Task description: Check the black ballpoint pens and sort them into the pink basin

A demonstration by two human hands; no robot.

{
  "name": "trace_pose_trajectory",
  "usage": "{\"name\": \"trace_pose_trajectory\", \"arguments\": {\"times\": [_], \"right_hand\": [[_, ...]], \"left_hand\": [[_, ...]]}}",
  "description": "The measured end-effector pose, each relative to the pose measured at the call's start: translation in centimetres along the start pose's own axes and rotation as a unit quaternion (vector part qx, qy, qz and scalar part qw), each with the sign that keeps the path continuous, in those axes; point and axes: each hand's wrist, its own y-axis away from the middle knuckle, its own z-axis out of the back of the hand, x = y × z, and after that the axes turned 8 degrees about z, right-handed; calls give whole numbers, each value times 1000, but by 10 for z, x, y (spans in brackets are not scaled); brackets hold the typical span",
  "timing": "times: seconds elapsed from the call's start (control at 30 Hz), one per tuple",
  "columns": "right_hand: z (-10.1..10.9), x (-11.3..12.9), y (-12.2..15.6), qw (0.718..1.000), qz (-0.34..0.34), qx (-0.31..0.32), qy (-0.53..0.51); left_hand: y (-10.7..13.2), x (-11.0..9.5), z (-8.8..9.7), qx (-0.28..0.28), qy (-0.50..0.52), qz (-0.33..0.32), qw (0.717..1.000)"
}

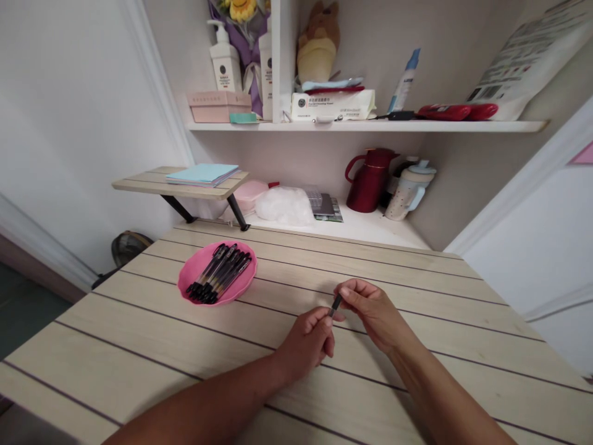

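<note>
Over the middle of the wooden table (296, 290), my two hands meet on one dark pen (335, 304). My left hand (311, 337) is closed around its lower part, so most of that end is hidden. At the upper end, my right hand (364, 307) pinches the black tip between thumb and fingers. Left of the hands stands a pink scalloped dish (245, 287) with several black-capped, clear-barrelled pens (217, 272) lying in it, heaped roughly parallel.
A small raised stand (139, 179) with light blue paper (202, 173) is at the back left. Behind the table are a clear plastic bag (285, 206), a red jug (369, 182) and a pale tumbler (407, 193). Above them runs a loaded white shelf (393, 127).
</note>
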Motion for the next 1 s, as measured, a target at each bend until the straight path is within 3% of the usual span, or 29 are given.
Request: {"name": "trace_pose_trajectory", "arguments": {"times": [0.13, 0.3, 0.43, 0.6, 0.73, 0.9, 1.0], "right_hand": [[2, -1, 0, 999, -19, 34, -20], [4, -3, -1, 1000, 7, 17, 10], [4, -2, 0, 998, -5, 57, 9], [4, -4, -1, 999, 11, 28, 19], [4, -3, 0, 999, -4, 54, 2], [4, -3, -1, 999, -1, 19, 28], [4, -3, -1, 999, -9, 32, 12]], "left_hand": [[-1, 1, 1, -1, -3, -2, 1000], [0, -1, 0, -2, -6, 8, 1000], [0, -1, 0, -10, -4, 11, 1000], [-1, 0, 1, -4, -11, 7, 1000], [-1, -1, 1, -5, -11, 9, 1000], [0, -3, -1, -9, -12, 14, 1000], [0, -3, 0, -10, -16, 14, 1000]]}}
